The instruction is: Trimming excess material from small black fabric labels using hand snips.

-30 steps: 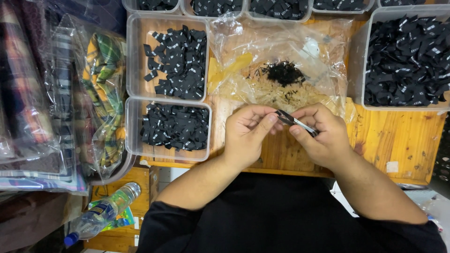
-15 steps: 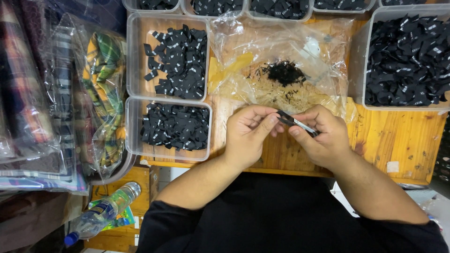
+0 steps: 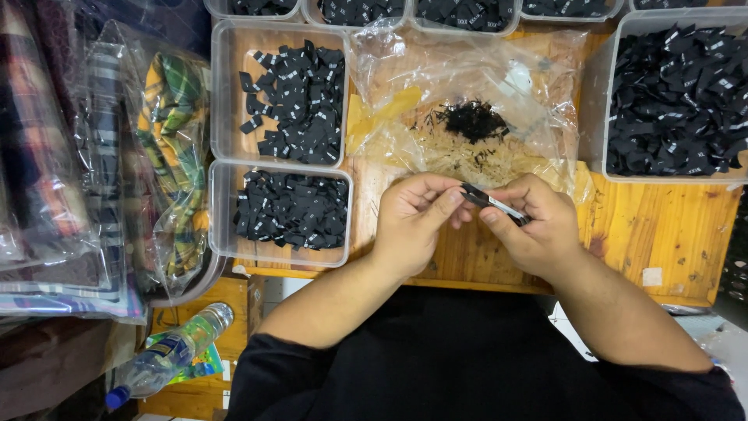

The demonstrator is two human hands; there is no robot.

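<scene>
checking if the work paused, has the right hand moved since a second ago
No. The right hand, holding a small black label with the left hand, sits in the same spot below the clear plastic bag.

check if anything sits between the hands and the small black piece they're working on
Nothing visible does: the left hand and right hand both pinch the small black piece directly, above the wooden table.

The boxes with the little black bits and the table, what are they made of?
The boxes look like clear plastic: you see the bits and the table through their glossy walls. The table looks like orange varnished wood, with grain lines and worn scuffs.
</scene>
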